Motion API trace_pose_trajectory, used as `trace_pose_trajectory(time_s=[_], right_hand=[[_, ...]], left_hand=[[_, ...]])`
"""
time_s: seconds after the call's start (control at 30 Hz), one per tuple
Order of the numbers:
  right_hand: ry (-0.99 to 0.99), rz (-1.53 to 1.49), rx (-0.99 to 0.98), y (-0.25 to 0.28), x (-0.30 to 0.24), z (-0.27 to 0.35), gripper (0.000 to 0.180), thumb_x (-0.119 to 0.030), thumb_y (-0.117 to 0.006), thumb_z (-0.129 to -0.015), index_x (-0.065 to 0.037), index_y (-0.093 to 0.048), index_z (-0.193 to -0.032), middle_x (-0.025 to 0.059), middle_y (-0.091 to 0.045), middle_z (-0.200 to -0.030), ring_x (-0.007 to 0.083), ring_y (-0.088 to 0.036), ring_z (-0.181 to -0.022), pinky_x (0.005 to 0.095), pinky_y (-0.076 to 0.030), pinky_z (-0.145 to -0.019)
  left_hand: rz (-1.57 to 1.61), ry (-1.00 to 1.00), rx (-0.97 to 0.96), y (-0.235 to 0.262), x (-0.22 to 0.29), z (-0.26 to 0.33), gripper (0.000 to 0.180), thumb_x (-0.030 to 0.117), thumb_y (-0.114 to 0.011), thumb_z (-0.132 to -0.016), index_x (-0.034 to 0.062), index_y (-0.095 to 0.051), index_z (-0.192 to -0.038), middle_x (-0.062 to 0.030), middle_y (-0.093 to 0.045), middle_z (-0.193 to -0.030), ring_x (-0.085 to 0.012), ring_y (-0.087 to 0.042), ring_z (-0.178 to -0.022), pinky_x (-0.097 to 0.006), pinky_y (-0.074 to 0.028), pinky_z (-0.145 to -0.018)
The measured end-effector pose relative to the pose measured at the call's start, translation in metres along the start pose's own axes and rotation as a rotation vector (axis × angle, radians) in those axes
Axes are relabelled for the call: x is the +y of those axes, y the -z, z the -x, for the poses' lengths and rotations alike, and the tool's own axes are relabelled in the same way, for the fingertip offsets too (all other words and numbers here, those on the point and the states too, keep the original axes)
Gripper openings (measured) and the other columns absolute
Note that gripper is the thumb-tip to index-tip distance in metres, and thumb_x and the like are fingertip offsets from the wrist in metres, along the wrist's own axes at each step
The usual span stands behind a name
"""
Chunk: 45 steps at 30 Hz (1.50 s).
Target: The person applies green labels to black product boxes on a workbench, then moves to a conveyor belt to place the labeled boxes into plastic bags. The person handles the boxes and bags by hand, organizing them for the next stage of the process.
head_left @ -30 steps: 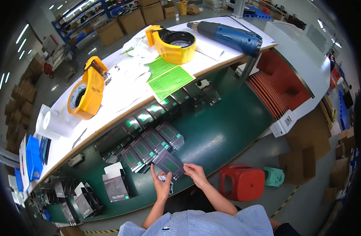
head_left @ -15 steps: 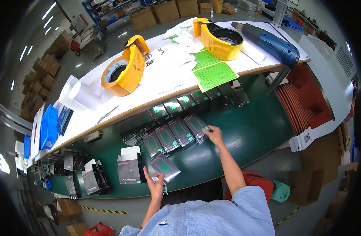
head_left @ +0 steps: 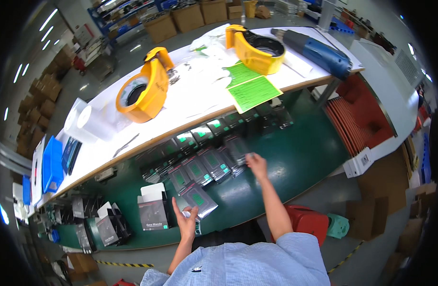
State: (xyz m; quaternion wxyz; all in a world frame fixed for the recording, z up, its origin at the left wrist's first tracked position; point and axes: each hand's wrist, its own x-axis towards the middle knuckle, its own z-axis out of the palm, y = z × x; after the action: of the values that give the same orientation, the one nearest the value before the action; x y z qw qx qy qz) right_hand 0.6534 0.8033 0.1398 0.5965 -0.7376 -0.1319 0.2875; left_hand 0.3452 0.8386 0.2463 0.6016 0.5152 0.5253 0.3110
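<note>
Right hand [head_left: 257, 164] reaches out, fingers pinching the silver pouch [head_left: 238, 145] lying at its eleven o'clock, long axis running away. Left hand [head_left: 188, 221], fingers spread, props another pouch [head_left: 198, 200] near the body.

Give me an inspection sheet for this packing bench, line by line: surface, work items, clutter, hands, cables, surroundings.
Surface: dark green lower bench under a white upper shelf.
Job's things: silver foil pouches with green labels laid in overlapping rows; one silver foil pouch sits apart, near the left hand.
Clutter: two yellow tape dispensers, blue heat gun, green paper sheets, small dark cartons.
Hands: left hand open, by the single pouch; right hand reaching to the end of the pouch row, grip cannot be told.
Cables: nothing seen.
Surroundings: red stool, stacked cardboard boxes, grey floor.
</note>
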Motion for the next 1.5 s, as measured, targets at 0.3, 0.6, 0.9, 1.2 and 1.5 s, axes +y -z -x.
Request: trace_pose_trajectory(time_s=[0.3,0.6,0.9,1.2,1.5], right_hand=[[0.411,0.819,0.071,-0.049,-0.008,0.022,0.073,-0.041,-0.072,-0.065,0.007,-0.044,-0.113,0.0181,-0.048,-0.109,0.0341,-0.045,-0.101,0.0417,-0.042,-0.083],[0.469,0.907,0.054,-0.029,-0.011,0.001,0.042,-0.034,-0.073,-0.054,-0.001,-0.063,-0.077,0.0157,-0.062,-0.083,0.0306,-0.061,-0.079,0.0392,-0.050,-0.073],[-0.155,-0.171,-0.063,0.033,-0.026,-0.008,0.037,-0.031,-0.068,-0.077,-0.001,-0.063,-0.098,0.0008,-0.063,-0.087,0.0078,-0.056,-0.077,0.0203,-0.044,-0.071],[0.389,0.628,0.009,-0.016,0.014,0.002,0.070,-0.040,-0.076,-0.065,0.006,-0.054,-0.114,0.0197,-0.056,-0.110,0.0334,-0.055,-0.099,0.0354,-0.043,-0.090],[0.113,0.570,0.053,-0.025,-0.006,-0.009,0.048,-0.023,-0.072,-0.069,0.003,-0.059,-0.107,0.0197,-0.062,-0.103,0.0326,-0.059,-0.097,0.0377,-0.046,-0.084]], left_hand=[[-0.414,-0.153,0.039,-0.015,0.040,0.036,0.086,0.016,-0.073,-0.073,0.0072,-0.021,-0.141,-0.0200,-0.024,-0.143,-0.0316,-0.035,-0.123,-0.039,-0.036,-0.095],[-0.027,-0.145,-0.140,-0.014,0.019,0.000,0.086,-0.003,-0.061,-0.075,0.0167,-0.011,-0.143,-0.0061,-0.051,-0.086,-0.0110,-0.048,-0.066,-0.024,-0.041,-0.058],[0.019,-0.086,-0.028,0.024,0.010,0.004,0.089,0.001,-0.063,-0.078,0.0177,-0.005,-0.143,-0.0088,-0.053,-0.085,-0.0113,-0.049,-0.063,-0.025,-0.042,-0.058],[-0.032,-0.081,-0.055,0.014,0.017,-0.002,0.089,0.004,-0.063,-0.078,0.0171,-0.004,-0.143,-0.0084,-0.054,-0.083,-0.0114,-0.050,-0.064,-0.025,-0.043,-0.059],[0.016,-0.064,-0.053,0.018,0.014,0.005,0.090,0.002,-0.062,-0.078,0.0171,-0.003,-0.143,-0.0084,-0.053,-0.084,-0.0115,-0.051,-0.065,-0.025,-0.044,-0.060]])
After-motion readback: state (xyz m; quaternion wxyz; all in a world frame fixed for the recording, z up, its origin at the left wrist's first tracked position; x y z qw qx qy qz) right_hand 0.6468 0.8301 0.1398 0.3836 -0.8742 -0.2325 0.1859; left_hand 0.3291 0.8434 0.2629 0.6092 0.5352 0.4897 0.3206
